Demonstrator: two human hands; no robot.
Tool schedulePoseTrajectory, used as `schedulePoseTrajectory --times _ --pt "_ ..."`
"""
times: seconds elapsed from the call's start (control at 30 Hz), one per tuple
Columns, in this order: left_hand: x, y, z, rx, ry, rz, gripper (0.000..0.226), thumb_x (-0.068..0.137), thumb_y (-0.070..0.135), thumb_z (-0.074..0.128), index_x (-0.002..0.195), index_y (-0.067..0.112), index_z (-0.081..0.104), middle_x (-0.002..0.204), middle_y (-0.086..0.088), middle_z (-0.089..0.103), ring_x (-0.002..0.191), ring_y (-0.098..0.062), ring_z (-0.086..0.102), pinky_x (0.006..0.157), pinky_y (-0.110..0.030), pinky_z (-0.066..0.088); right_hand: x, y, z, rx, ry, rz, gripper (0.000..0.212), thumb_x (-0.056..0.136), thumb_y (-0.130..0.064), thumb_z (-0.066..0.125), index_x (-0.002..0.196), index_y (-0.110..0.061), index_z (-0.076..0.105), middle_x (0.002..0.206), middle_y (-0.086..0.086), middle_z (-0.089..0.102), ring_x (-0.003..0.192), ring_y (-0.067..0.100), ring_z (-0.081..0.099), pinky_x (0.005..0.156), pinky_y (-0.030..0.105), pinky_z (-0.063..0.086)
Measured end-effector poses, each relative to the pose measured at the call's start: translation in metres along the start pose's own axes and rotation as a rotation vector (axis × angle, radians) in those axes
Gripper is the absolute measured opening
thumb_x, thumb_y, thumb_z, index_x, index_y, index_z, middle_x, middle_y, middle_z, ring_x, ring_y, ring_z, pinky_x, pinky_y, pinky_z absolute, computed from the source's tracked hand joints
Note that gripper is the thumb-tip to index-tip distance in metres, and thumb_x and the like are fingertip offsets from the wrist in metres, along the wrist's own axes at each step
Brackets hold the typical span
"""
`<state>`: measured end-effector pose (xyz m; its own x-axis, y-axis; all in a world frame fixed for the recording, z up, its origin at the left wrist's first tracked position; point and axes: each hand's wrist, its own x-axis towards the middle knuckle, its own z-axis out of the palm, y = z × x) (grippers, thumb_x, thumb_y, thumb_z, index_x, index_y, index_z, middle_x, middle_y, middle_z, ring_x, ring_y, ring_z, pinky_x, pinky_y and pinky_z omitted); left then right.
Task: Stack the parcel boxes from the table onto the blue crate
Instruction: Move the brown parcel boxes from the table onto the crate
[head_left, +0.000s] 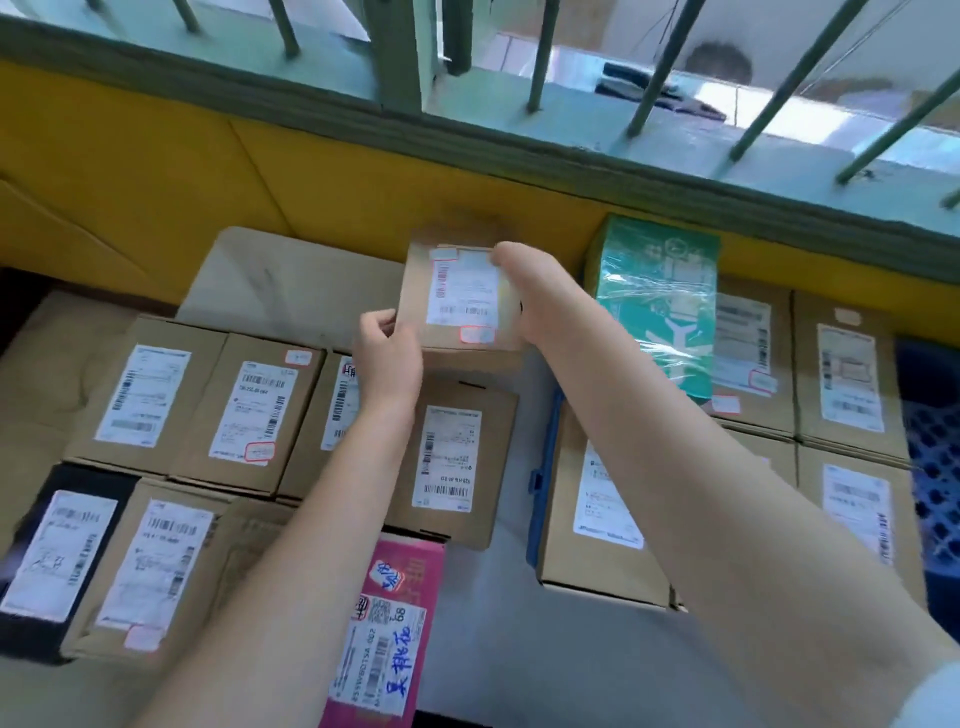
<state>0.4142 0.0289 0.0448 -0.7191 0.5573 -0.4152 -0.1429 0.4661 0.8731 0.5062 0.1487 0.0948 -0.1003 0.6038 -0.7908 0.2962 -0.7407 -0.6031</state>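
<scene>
Item in hand: small brown parcel box (460, 299), plain cardboard, white shipping label with barcodes on its top face, small red-edged stickers at the label's upper left and lower right corners; edges blurred. We hold it lifted above the table's parcels, near the yellow wall (156, 171), our left hand (387, 358) clamped on its near left corner, our right hand (530, 296) gripping its right side, fingers hidden behind it.

Directly below: a brown labelled box (452, 457) on the grey table (498, 597).

Left: rows of brown labelled boxes (249, 410), one black parcel (47, 561).

Near edge: pink parcel (389, 623) with blue handwriting.

Right: blue crate (543, 483) bearing brown boxes (852, 384) and a green film-wrapped parcel (660, 306)
</scene>
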Motion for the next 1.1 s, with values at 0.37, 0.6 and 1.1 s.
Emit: schedulePoseTrajectory --times 0.37,0.6,1.1 --pt "-0.202 0.046 0.122 -0.165 -0.184 0.286 0.015 0.087 0.036 0.053 0.102 0.039 0.052 0.116 0.002 0.064 0.109 -0.018 0.062 0.097 -0.045 0.051 -0.122 0.066 -0.249 0.088 0.093 -0.649 0.046 0.096 -0.013 0.055 0.135 -0.034 0.043 0.108 -0.016 0.059 0.091 0.005 0.066 0.065 0.022 0.059" --pt "-0.321 0.023 0.288 -0.047 -0.289 0.237 0.035 0.090 0.035 0.044 0.124 0.027 0.046 0.127 -0.006 0.057 0.111 -0.021 0.060 0.093 -0.044 0.054 -0.131 0.140 -0.441 -0.239 0.196 -0.777 0.046 0.081 -0.018 0.072 0.120 -0.023 0.049 0.119 -0.004 0.063 0.109 0.013 0.062 0.088 0.038 0.057" --pt "-0.363 -0.022 0.433 0.690 -0.598 0.508 0.043 0.096 0.019 0.058 0.138 0.018 0.050 0.128 0.001 0.061 0.115 -0.012 0.056 0.084 -0.021 0.044 -0.042 0.228 -0.597 -0.674 0.367 -0.564 0.091 0.081 -0.031 0.077 0.154 -0.024 0.023 0.155 0.008 0.022 0.136 0.027 0.032 0.112 0.042 0.036"
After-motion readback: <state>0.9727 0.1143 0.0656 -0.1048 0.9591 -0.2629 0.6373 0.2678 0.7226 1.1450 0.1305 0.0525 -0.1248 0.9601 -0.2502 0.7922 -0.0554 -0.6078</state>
